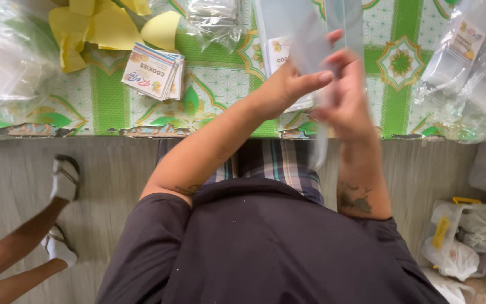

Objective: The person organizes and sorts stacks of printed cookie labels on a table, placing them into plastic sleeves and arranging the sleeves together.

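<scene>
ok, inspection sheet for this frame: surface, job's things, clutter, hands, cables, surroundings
Surface: table under a green and white patterned cover, front edge worn.
Job's things: clear plastic bag with a printed label, held upright over the table edge by both hands.
Clutter: stack of printed label cards; yellow paper pieces; piles of clear labelled bags at the right; more clear plastic at the left.
Hands: left hand and right hand both grip the bag; motion blur hides finger detail.
Cables: nothing seen.
Surroundings: another person's legs in white sandals at the left; tied white bags on the floor at the right.
</scene>
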